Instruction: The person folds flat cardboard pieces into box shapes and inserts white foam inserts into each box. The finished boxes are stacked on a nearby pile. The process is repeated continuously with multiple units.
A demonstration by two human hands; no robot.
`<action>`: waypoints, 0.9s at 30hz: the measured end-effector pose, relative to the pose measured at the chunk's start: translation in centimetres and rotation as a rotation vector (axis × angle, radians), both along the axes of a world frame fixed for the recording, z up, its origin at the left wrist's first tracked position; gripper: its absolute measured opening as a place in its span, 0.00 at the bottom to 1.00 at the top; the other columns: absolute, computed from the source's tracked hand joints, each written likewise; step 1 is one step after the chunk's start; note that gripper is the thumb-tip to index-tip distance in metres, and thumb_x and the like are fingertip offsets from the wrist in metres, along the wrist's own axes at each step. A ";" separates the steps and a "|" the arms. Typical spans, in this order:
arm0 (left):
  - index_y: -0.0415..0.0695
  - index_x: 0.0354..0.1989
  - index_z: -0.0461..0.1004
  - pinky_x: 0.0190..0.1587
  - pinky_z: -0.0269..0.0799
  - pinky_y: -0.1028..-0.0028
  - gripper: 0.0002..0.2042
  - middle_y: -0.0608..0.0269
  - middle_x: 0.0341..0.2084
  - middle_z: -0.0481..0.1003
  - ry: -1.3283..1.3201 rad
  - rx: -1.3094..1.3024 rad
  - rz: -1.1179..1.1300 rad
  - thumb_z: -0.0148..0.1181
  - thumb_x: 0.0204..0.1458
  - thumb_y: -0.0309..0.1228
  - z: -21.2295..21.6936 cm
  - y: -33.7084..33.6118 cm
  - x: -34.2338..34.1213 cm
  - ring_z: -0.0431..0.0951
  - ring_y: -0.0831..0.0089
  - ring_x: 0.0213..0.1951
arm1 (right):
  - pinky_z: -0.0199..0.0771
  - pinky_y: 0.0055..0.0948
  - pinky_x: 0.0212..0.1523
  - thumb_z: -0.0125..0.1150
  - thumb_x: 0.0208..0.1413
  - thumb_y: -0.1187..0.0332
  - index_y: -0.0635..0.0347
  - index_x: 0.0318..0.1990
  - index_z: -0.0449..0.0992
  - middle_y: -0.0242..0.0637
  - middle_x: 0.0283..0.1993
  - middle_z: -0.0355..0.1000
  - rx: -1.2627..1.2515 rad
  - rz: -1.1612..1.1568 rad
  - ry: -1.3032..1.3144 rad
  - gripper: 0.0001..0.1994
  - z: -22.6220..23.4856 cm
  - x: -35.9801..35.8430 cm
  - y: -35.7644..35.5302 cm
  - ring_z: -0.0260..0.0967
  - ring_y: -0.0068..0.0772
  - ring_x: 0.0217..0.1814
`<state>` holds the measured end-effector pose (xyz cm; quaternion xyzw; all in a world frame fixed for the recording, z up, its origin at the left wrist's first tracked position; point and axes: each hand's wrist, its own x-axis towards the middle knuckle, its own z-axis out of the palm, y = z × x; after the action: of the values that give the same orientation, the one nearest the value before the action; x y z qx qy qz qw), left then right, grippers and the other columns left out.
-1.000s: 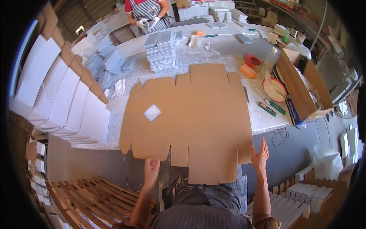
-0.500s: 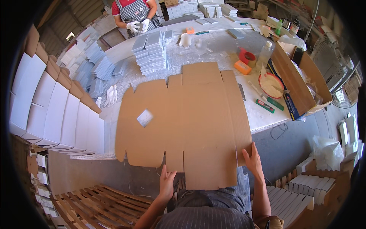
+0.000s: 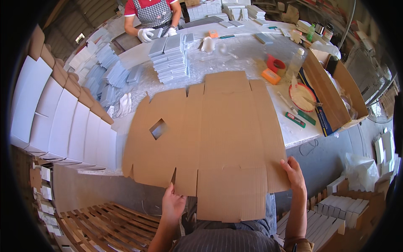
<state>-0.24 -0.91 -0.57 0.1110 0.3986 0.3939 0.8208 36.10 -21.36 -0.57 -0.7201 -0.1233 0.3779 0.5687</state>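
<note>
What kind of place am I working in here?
Probably a small packing workshop. Both hands, left hand and right hand, hold a flat die-cut cardboard sheet at a white worktable; stacks of grey flat boxes and folded white cartons stand around.

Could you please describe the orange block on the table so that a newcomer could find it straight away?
Start at the pale worktable, then go to the open cardboard box at its right edge. Just left of the box lies a red tape roll; the orange block sits right beside it, the only small orange brick there.
</note>
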 end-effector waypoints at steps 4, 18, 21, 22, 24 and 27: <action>0.44 0.52 0.66 0.52 0.68 0.64 0.23 0.57 0.45 0.73 -0.065 0.105 -0.089 0.48 0.57 0.49 0.2 2.2 0.1 0.72 0.66 0.47 | 0.66 0.23 0.47 0.57 0.55 0.66 0.67 0.55 0.65 0.36 0.45 0.71 0.088 0.157 0.218 0.22 -0.4 -0.5 1.2 0.66 0.23 0.44; 0.40 0.57 0.56 0.40 0.75 0.62 0.20 0.56 0.47 0.69 0.617 0.649 0.039 0.47 0.60 0.37 -4.5 0.2 -0.6 0.75 0.63 0.44 | 0.71 0.40 0.39 0.53 0.49 0.70 0.67 0.41 0.70 0.49 0.34 0.74 -0.247 0.183 -0.640 0.13 1.2 -1.2 0.2 0.73 0.47 0.36; 0.33 0.51 0.61 0.36 0.77 0.68 0.18 0.49 0.37 0.73 0.747 0.785 -0.066 0.47 0.61 0.35 -3.2 -1.4 -0.1 0.79 0.63 0.32 | 0.70 0.48 0.33 0.49 0.48 0.72 0.64 0.33 0.67 0.52 0.30 0.73 -0.411 0.271 -0.917 0.06 3.3 -3.5 2.0 0.70 0.57 0.33; 0.32 0.49 0.63 0.36 0.77 0.69 0.17 0.50 0.36 0.74 0.768 0.792 -0.102 0.47 0.61 0.35 -2.3 -1.8 0.2 0.79 0.63 0.32 | 0.70 0.50 0.31 0.48 0.48 0.72 0.63 0.31 0.66 0.53 0.29 0.72 -0.446 0.302 -0.965 0.05 3.6 -4.0 2.3 0.69 0.60 0.32; 0.31 0.46 0.65 0.37 0.77 0.70 0.16 0.52 0.34 0.75 0.804 0.806 -0.168 0.47 0.61 0.35 1.8 -2.9 1.9 0.79 0.64 0.32 | 0.70 0.47 0.28 0.48 0.48 0.72 0.62 0.31 0.65 0.50 0.25 0.72 -0.386 0.347 -1.107 0.04 3.0 -5.2 2.8 0.70 0.56 0.26; 0.33 0.45 0.68 0.40 0.72 0.65 0.15 0.48 0.36 0.74 1.217 1.292 -0.371 0.52 0.56 0.33 3.1 -3.7 3.4 0.76 0.57 0.38 | 0.70 0.44 0.25 0.49 0.48 0.72 0.62 0.30 0.66 0.48 0.22 0.71 -0.319 0.413 -1.150 0.04 4.0 -8.0 5.1 0.70 0.51 0.22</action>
<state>3.12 -4.64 2.56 0.8013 0.4407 0.2754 0.2965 28.09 -16.30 3.47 -0.8454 -0.4880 0.0463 0.2123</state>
